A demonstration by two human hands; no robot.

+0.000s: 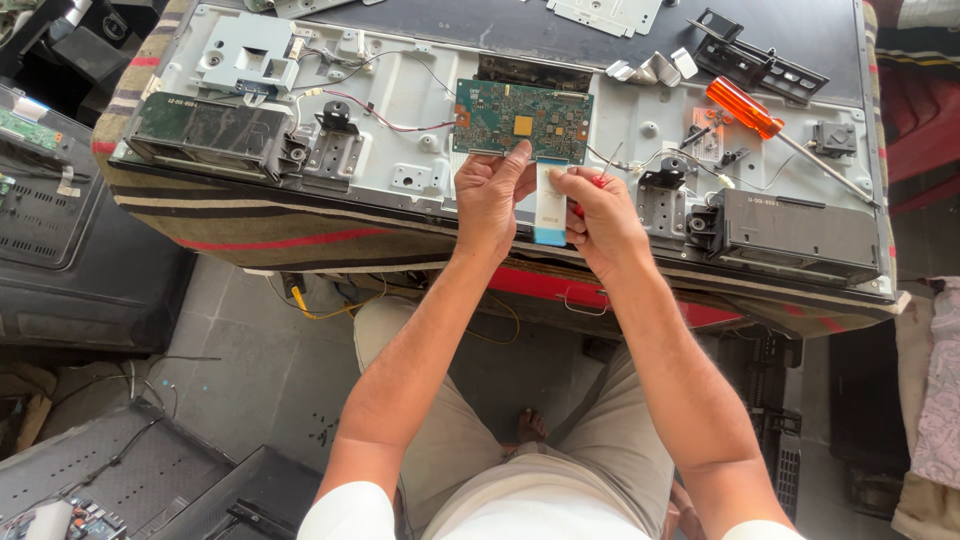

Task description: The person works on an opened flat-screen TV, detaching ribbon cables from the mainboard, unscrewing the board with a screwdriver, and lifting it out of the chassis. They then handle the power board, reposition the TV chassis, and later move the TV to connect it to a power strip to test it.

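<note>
Ribbon cable [550, 205] (upper end hidden) between hands

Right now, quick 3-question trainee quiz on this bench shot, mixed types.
1. True or false: the left hand touches the green circuit board.
2. What lies loose on the panel, right of the board? A) orange-handled screwdriver B) hammer C) pliers
3. Fill in: the white flat ribbon cable has a ____ tip at its lower end.

Key: 1 true; 2 A, the orange-handled screwdriver; 3 blue. The right hand is on that cable and holds a small red-handled tool.
</note>
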